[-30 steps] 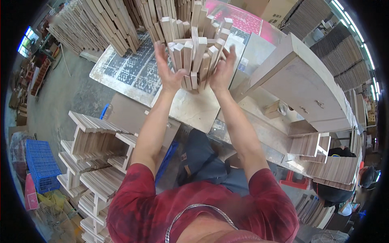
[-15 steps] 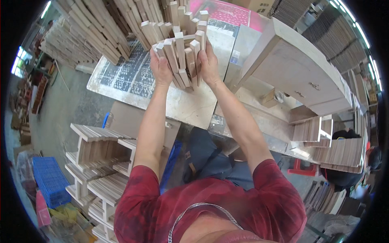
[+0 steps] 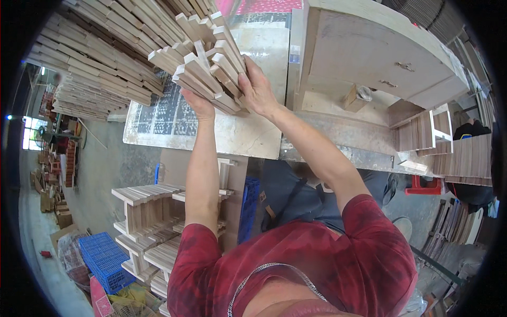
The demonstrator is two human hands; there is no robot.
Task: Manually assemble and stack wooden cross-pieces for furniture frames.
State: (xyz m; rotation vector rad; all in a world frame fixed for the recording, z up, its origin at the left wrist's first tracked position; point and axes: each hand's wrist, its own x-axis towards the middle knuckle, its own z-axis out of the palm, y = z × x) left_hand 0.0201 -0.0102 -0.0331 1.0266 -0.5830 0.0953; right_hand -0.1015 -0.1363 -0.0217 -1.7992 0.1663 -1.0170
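Note:
Between my two hands is a bundle of pale wooden sticks [image 3: 203, 71], tilted over to the left above the worktable [image 3: 259, 134]. My left hand [image 3: 199, 104] cups the bundle from its lower left side, the thumb partly hidden by the sticks. On the other side my right hand [image 3: 257, 90] presses against the sticks with its fingers along their edge. The sticks' square ends point up and to the left at uneven heights. Just beyond the bundle, large stacks of similar wooden strips [image 3: 127, 31] lie close to it.
A wooden box-like housing [image 3: 364, 58] with metal latches stands on the right, a small wooden block [image 3: 355, 99] under it. Stacked wooden pieces [image 3: 150, 208] stand at lower left beside a blue plastic crate [image 3: 105, 259]. A red stool [image 3: 424, 185] is at right.
The bundle has gone from nearly upright to leaning left, carried a little left by both hands. The view has shifted, so the bench and housing appear in different places.

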